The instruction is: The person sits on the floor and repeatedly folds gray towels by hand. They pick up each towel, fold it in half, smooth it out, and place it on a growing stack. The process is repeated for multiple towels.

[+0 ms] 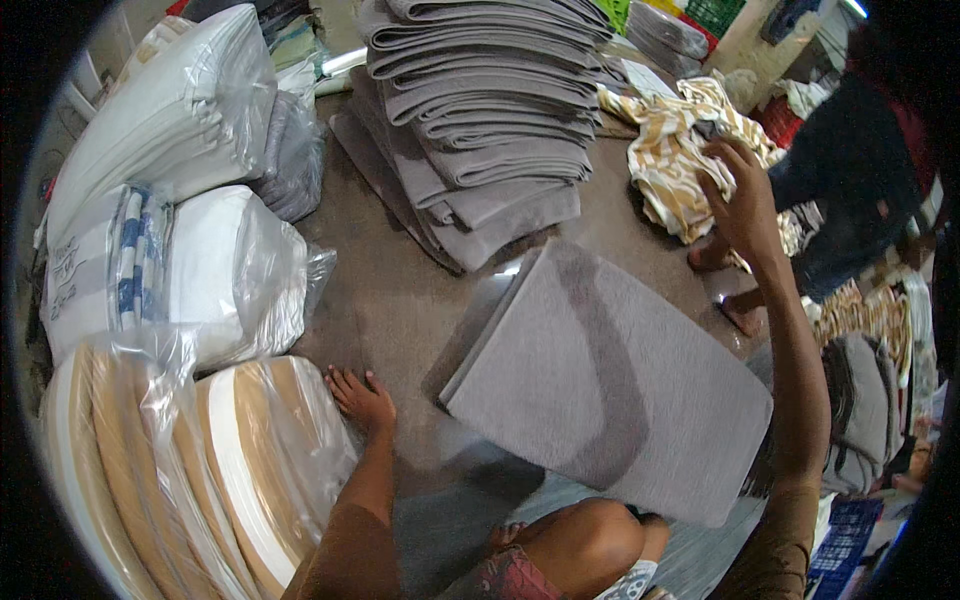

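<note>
My left hand [364, 401] lies flat on the brown surface [405, 315], fingers spread, beside a plastic-wrapped stack of tan and white textiles [259, 442]. Stretched far out, my right hand [739, 195] is at a crumpled tan-and-white patterned cloth [667, 165]. Its thumb and fingers are apart over the fabric; whether they grip it is unclear. Between my arms rests a folded grey towel [540, 382] with a darker curved band across it. Beyond that rises a tall, leaning stack of folded grey towels [495, 120].
On the left are bagged white textiles [217, 262] and a larger white bundle [180, 112]. Another person [847, 172] is at the right, bare feet close to the patterned cloth. Behind my right arm sits a dark grey textile pile [862, 405] near a blue crate [844, 536].
</note>
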Tool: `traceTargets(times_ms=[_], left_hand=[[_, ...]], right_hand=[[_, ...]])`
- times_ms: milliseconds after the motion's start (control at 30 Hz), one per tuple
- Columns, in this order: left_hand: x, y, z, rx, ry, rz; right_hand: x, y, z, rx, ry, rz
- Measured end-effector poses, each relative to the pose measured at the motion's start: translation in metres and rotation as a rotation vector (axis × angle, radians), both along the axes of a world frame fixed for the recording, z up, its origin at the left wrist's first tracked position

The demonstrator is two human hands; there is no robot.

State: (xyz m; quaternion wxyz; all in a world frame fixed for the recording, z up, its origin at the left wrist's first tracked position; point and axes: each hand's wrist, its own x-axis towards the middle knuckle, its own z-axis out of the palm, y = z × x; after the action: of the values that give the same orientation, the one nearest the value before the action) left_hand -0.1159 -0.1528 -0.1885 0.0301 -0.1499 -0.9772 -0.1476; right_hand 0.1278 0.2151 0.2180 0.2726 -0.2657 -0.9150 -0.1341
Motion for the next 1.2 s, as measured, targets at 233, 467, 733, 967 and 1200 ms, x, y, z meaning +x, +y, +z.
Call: traceTargets(times_ms=[233,467,733,967,1200], left_hand=[[-0.006,0.003,0.002,-0.051,0.036,0.022],[-0.012,0.014,0.023,0.036,-0.051,0.013],[-0.022,0.010,0.022,0.033,-0.053,-0.021],[-0.023,0.012,0.026,-0.042,-0.087,-0.001],[-0.023,0.012,0.021,-0.029,-0.054,-0.006]], right_hand=[[-0.179,0.018,0.032,0.024,0.082,0.308],[-0.275,0.015,0.055,0.154,0.135,0.409],[-0.356,0.024,0.080,-0.087,0.200,0.213],[-0.425,0.058,0.062,-0.103,0.312,0.190],[-0.434,0.080,0.054,-0.161,0.195,0.010]])
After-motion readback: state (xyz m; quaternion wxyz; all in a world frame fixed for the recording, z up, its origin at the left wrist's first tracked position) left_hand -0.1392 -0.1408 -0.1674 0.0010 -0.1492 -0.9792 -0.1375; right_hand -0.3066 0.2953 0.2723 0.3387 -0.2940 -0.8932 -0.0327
